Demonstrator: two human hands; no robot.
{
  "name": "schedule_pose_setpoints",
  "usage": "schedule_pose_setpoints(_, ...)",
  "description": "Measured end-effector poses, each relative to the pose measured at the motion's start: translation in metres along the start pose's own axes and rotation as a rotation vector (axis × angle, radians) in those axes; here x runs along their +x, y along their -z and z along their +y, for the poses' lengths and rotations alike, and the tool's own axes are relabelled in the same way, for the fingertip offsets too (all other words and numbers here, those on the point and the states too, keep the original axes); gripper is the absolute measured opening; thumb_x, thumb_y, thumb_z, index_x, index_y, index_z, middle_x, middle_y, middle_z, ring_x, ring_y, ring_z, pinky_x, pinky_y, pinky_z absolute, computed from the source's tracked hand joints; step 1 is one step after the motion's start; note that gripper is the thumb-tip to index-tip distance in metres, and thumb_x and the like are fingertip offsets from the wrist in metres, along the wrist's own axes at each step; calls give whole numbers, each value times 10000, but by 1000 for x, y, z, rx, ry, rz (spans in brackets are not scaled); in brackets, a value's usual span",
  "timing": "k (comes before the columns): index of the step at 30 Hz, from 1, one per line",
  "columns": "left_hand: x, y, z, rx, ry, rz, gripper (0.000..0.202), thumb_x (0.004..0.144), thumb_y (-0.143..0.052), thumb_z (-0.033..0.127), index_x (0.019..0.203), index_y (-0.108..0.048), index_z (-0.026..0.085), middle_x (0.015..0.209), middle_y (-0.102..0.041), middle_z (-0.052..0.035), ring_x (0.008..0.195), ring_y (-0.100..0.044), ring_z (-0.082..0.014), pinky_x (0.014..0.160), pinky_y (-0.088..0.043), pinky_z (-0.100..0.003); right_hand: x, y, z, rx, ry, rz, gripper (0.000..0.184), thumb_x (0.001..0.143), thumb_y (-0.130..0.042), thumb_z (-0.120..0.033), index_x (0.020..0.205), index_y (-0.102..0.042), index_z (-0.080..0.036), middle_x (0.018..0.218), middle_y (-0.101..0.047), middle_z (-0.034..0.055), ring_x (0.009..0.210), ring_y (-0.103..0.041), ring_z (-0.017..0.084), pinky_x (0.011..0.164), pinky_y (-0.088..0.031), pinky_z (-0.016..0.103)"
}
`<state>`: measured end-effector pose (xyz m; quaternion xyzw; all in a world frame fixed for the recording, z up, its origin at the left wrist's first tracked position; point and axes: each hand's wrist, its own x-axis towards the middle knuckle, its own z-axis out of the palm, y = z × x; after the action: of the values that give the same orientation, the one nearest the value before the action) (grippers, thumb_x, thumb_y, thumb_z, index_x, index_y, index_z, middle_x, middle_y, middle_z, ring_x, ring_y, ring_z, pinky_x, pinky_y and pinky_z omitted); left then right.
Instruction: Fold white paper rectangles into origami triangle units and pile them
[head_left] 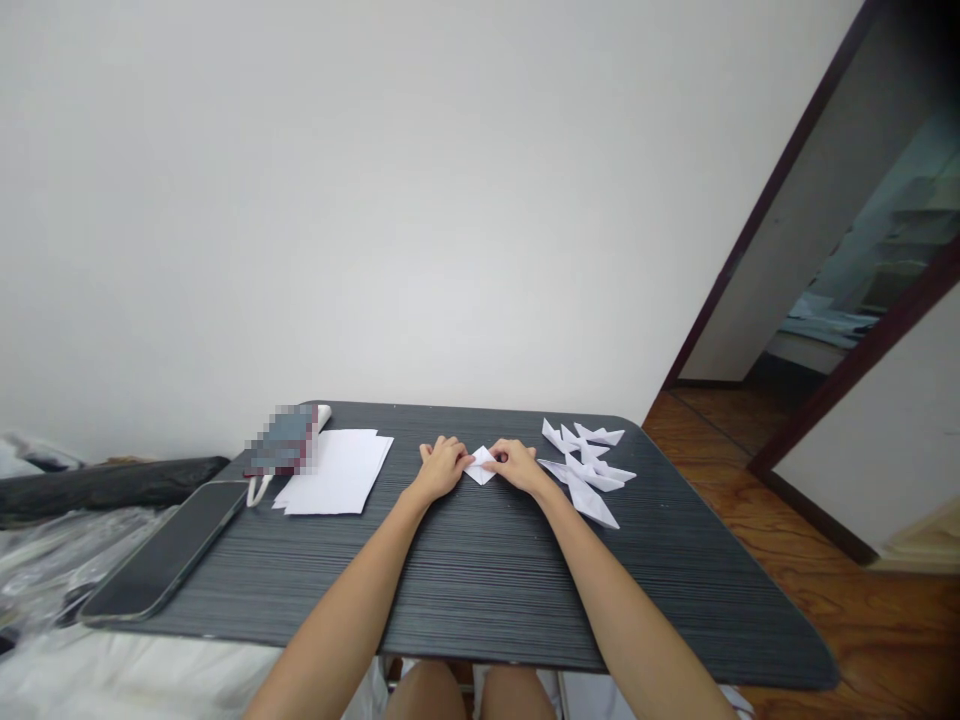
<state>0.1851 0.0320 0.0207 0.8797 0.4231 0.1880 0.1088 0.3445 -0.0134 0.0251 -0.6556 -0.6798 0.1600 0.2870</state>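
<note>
A small folded piece of white paper, roughly diamond-shaped with creases showing, lies on the dark table between my hands. My left hand pinches its left corner, the thumb and fingers closed on the edge. On the opposite side my right hand has its fingertips closed on the right corner. Just to the right of that hand are several folded white paper boats with pointed ends, lying close together and partly overlapping.
Left of my hands lies a stack of white paper sheets. A dark device, partly pixelated, with a white cable, sits behind it. A phone rests at the table's left edge. A white wall rises behind the table.
</note>
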Motion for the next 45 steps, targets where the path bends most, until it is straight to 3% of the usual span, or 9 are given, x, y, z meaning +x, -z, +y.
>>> schedule_pose_setpoints(6,0,2,2,4,13,-31,265,800,-369,369,711,-534,181,813,-524,-12,855,-405,-179,744,-247,-377,3,3,-6,-51,-72,-68,182,681,-517,-324,656,-603,-167,708,-593,-6,684,-499,147,666,-217,286)
schedule_pose_setpoints(12,1,2,2,37,43,-40,264,796,-371,375,713,-526,178,825,-525,-22,882,-401,-191,747,-250,-381,6,-3,-8,-114,-72,-48,215,688,-500,-320,581,-562,-145,668,-575,5,690,-503,156,651,-229,279)
schedule_pose_setpoints(18,4,-3,-3,39,113,-21,246,760,-432,376,664,-501,159,792,-525,-25,866,-412,-200,741,-263,-384,10,-7,-4,-40,-184,-9,202,603,-605,-338,725,-582,-179,702,-582,-15,694,-509,140,668,-257,274)
schedule_pose_setpoints(21,5,-4,-4,43,115,-24,228,768,-417,346,669,-504,160,811,-528,-28,872,-412,-203,731,-265,-383,10,-4,-3,-12,-196,-43,172,652,-559,-338,688,-604,-176,679,-587,-7,697,-516,140,678,-273,285)
schedule_pose_setpoints(23,4,-2,-3,43,101,-34,213,778,-401,325,689,-510,165,832,-528,-28,880,-410,-200,731,-262,-380,9,-1,-2,5,-171,-59,175,682,-526,-328,677,-614,-176,672,-589,-6,690,-517,136,690,-286,293)
schedule_pose_setpoints(28,0,3,1,30,33,-52,215,800,-359,312,732,-517,184,841,-530,-18,876,-409,-187,732,-247,-370,4,4,7,90,54,-74,134,666,-529,-248,716,-614,-156,653,-577,-5,599,-483,102,607,-338,227)
schedule_pose_setpoints(34,-2,8,3,-64,-18,-81,227,755,-435,400,832,-550,220,833,-549,3,859,-428,-176,749,-242,-346,2,0,7,138,108,-54,139,667,-523,-249,692,-609,-143,609,-574,-4,576,-495,104,574,-358,210)
schedule_pose_setpoints(40,3,7,-1,-111,31,-51,209,736,-469,350,763,-609,197,837,-603,-10,841,-477,-189,749,-284,-343,4,-3,4,147,-3,-61,160,656,-553,-276,717,-629,-149,670,-625,26,633,-550,128,611,-382,230)
schedule_pose_setpoints(45,4,7,-3,-208,40,-4,191,726,-473,279,761,-620,162,724,-616,-18,683,-520,-134,651,-366,-250,9,-3,-3,56,-135,-55,152,617,-597,-310,670,-636,-173,674,-637,22,683,-569,151,653,-373,257)
